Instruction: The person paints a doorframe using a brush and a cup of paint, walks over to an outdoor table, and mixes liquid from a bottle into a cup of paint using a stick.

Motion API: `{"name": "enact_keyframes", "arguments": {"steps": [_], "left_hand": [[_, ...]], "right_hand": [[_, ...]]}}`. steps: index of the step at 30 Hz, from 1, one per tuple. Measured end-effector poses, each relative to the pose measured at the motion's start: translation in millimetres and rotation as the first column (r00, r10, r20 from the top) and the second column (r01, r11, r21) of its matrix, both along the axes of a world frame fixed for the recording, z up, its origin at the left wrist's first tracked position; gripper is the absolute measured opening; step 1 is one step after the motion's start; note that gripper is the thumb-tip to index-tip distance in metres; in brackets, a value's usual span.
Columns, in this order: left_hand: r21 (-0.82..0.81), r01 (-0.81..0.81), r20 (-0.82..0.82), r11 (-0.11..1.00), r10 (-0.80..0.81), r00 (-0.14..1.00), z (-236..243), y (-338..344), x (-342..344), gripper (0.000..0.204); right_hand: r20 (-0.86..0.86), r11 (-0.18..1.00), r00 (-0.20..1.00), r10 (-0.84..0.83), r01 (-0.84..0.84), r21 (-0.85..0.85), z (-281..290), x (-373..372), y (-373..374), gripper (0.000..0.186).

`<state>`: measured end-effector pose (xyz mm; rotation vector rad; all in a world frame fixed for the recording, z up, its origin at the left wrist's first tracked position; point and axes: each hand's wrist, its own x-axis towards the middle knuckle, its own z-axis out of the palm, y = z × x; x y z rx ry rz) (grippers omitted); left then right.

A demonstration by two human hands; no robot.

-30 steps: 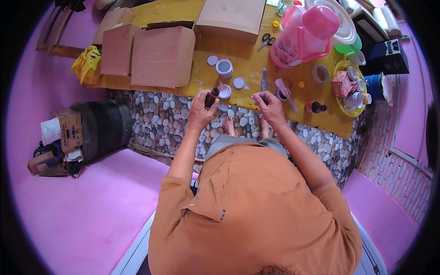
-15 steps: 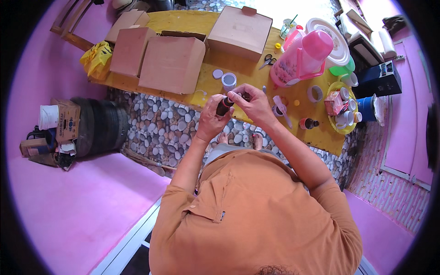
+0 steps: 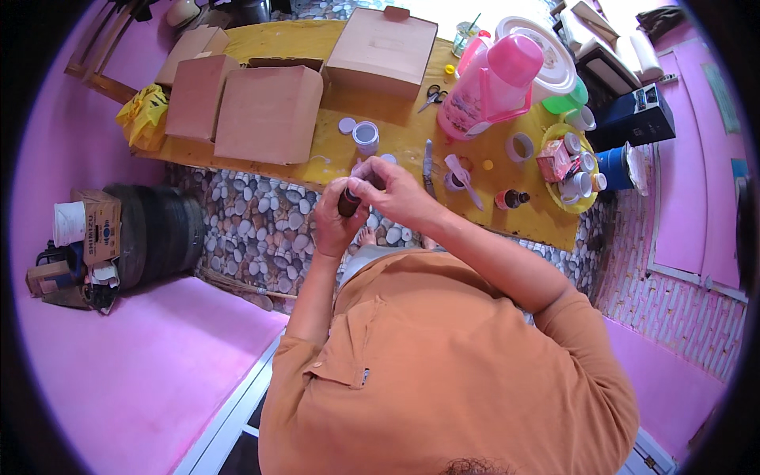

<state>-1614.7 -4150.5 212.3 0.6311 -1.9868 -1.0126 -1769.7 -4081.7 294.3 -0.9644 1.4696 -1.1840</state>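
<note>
My left hand (image 3: 336, 226) is wrapped round a small dark brown bottle (image 3: 347, 206) in front of the table's near edge. At the bottle's top, the fingers of my right hand (image 3: 393, 191) are closed; the cap or mouth is hidden under them. Just beyond my hands stands an open white jar (image 3: 366, 141) with grey contents, a round lid (image 3: 347, 125) beside it. To the right lie a flat grey tool (image 3: 428, 168) and a pale pink brush-like tool (image 3: 462, 179). A second dark bottle (image 3: 511, 199) with a red label stands farther right.
Cardboard boxes (image 3: 269, 115) stand at the left of the yellow-covered table (image 3: 336, 103). A pink flask (image 3: 487, 91), scissors (image 3: 432, 97), a tape roll (image 3: 520, 147) and a yellow tray (image 3: 567, 204) of small containers are on the right. A black round drum (image 3: 162, 236) stands on the floor at left.
The whole view has shifted, so the table things appear farther left. My hands have come slightly lower and nearer to me, still together on the bottle.
</note>
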Motion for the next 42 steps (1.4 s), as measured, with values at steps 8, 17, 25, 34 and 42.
{"name": "enact_keyframes", "arguments": {"steps": [8,17,25,34,42], "left_hand": [[0.151,0.017,-0.050,0.988,-0.009,0.999,-12.2,13.1,14.7,0.041],[0.167,-0.090,-0.051,0.982,0.099,0.994,-53.4,-10.3,29.2,0.036],[0.511,-0.156,-0.052,0.845,0.212,0.976,-108.9,-48.8,27.8,0.039],[0.337,-0.165,-0.036,0.927,0.187,0.982,-124.4,-79.1,0.9,0.047],[0.125,-0.213,0.144,0.969,0.195,0.970,-130.1,-97.6,-7.5,0.049]], "right_hand": [[0.053,0.997,0.996,0.065,-0.067,0.041,-9.7,7.8,6.5,0.029],[-0.560,0.957,0.794,-0.234,0.289,0.009,-72.9,-68.7,46.7,0.029],[-0.730,0.993,0.683,0.026,0.068,0.099,-136.2,-56.3,-17.2,0.022],[-0.855,0.994,0.507,0.106,-0.037,0.101,-160.4,-27.6,-67.2,0.018],[-0.899,0.998,0.437,-0.018,-0.050,-0.045,-170.3,-29.0,-75.3,0.007]]}}
